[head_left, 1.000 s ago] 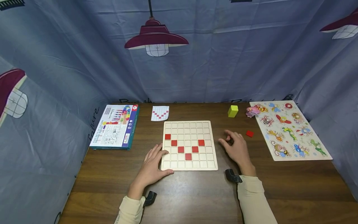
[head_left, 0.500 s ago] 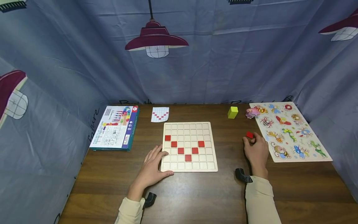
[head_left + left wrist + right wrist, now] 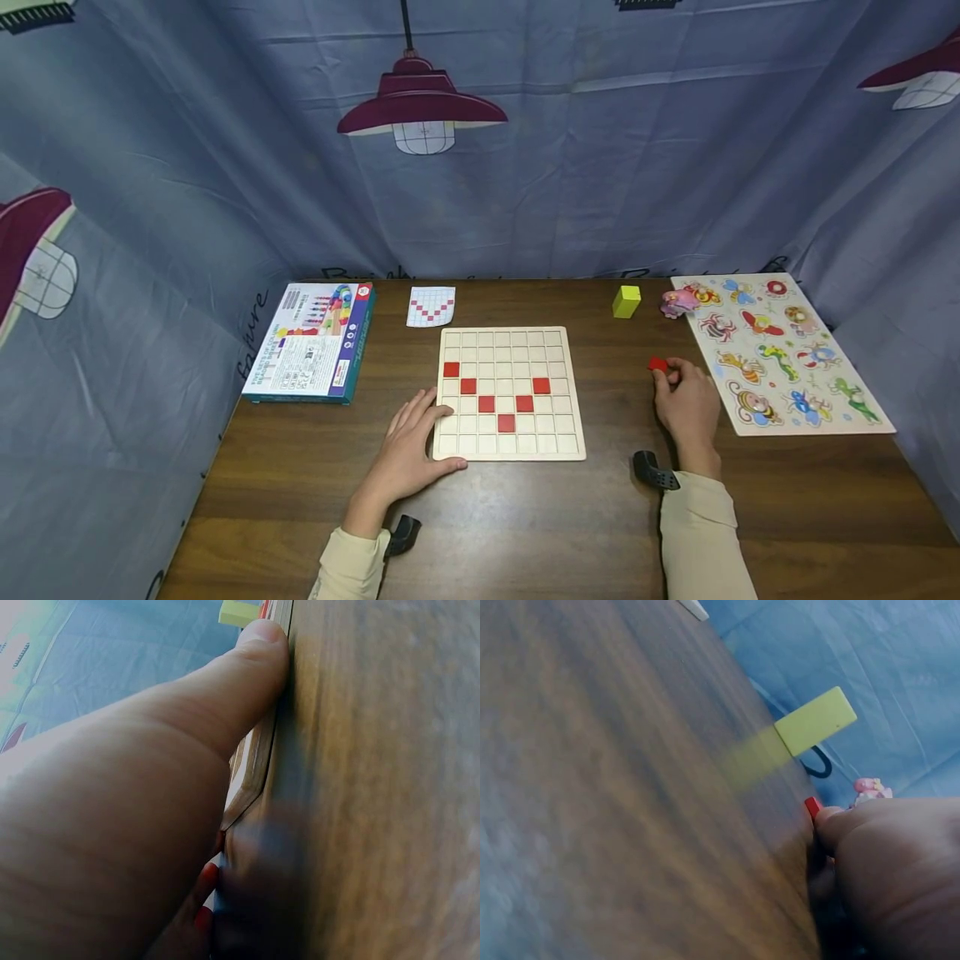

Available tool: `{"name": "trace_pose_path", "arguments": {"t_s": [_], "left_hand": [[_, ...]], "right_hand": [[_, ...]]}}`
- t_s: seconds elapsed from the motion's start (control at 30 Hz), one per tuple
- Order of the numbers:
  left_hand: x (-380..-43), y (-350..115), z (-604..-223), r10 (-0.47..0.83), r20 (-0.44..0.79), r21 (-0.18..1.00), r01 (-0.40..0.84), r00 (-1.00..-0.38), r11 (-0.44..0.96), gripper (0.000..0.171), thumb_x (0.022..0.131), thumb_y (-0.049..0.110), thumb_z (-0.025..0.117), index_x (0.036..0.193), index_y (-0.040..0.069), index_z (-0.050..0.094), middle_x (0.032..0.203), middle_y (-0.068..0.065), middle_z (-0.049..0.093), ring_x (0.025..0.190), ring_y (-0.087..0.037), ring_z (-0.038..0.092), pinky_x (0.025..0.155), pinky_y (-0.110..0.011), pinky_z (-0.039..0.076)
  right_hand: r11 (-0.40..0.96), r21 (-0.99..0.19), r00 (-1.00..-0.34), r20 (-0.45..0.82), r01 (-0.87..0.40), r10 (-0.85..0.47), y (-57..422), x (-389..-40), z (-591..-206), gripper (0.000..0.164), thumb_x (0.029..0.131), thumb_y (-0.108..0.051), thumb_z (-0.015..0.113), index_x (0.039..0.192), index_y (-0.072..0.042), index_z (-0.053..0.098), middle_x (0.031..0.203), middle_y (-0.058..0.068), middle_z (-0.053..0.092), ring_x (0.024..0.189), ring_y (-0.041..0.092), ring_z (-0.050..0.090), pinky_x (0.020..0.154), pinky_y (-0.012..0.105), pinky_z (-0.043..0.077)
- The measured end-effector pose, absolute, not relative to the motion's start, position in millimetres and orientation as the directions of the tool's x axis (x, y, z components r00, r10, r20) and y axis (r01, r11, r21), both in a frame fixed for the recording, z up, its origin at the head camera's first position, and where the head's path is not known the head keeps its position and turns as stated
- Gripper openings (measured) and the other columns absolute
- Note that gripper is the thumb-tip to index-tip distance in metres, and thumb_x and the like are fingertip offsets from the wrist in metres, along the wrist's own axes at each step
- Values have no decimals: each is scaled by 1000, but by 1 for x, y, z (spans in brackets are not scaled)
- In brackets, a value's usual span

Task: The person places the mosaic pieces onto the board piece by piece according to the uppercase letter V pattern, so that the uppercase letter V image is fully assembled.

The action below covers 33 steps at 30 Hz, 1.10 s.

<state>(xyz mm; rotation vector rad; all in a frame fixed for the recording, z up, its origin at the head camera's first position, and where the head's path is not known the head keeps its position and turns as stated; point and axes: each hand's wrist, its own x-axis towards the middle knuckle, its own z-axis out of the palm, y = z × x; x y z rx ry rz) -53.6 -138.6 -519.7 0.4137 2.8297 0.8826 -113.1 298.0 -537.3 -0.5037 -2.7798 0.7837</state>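
A pale wooden grid board point(image 3: 502, 340) lies flat on the table, with several red square tiles set in its cells in a V. At its lower left corner rests my left hand point(image 3: 405, 446), fingers extended along the left edge and thumb along the near edge. My right hand point(image 3: 688, 404), to the right of the board, pinches a red square tile point(image 3: 657, 365) between thumb and fingertips. The right wrist view shows that tile point(image 3: 813, 808) standing out past the thumb, close to the tabletop.
Behind the board lies a paper card point(image 3: 431, 307) printed with a red V on a grid. A boxed set point(image 3: 307, 342) is at the left. A yellow-green block point(image 3: 626, 302), a pink animal figure point(image 3: 678, 302) and an insect puzzle board point(image 3: 791, 354) lie at the right.
My right hand has moved right from beside the board and taken hold of the loose red tile, which has shifted slightly left. The left hand has stayed at the board's corner.
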Motion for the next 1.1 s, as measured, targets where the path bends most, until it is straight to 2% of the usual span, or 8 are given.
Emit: {"name": "trace_pose_path", "arguments": {"t_s": [0.13,0.3,0.47,0.57,0.83,1.1], "left_hand": [[-54,-138,-519,303,-58,577,216,-951,788,79,75,55,86,139,19,55,167,-11,31,157,-33,21,127,-59,17],[-53,-138,-520,303,-59,577,215,-951,788,79,75,54,86,139,19,56,167,-11,31,157,-33,22,127,-59,17],[-52,-139,-520,307,-55,573,222,-950,789,79,74,55,86,139,20,56,167,-11,31,157,-34,22,126,-59,18],[-52,-139,-520,308,-54,572,223,-950,789,79,75,55,86,139,20,55,167,-11,31,157,-33,22,126,-59,18],[-51,-140,-519,304,-48,574,223,-951,788,79,75,54,86,139,19,55,167,-11,31,157,-34,22,126,-59,18],[-48,-139,-519,298,-46,579,217,-953,785,79,75,54,86,138,19,56,167,-11,31,157,-35,23,126,-60,18]], "right_hand": [[822,-521,-930,131,229,343,297,-114,-537,38,104,-24,58,127,6,59,97,21,61,96,42,55,91,56,40],[805,-585,-946,196,99,258,281,-115,-537,33,103,-19,61,123,6,60,93,20,57,96,42,54,89,57,40],[772,-627,-958,272,-102,94,248,-119,-537,27,99,-13,66,118,5,63,89,15,57,88,33,52,76,43,39],[756,-632,-963,269,-170,9,229,-121,-535,27,98,-14,68,119,3,64,88,12,56,83,27,50,73,37,38],[767,-621,-984,151,-165,-90,199,-124,-533,32,99,-22,68,124,-3,64,91,6,54,83,21,48,71,33,37],[783,-600,-984,150,-164,-91,191,-123,-531,33,98,-20,70,125,-2,64,90,6,54,80,20,48,69,32,37]]}}
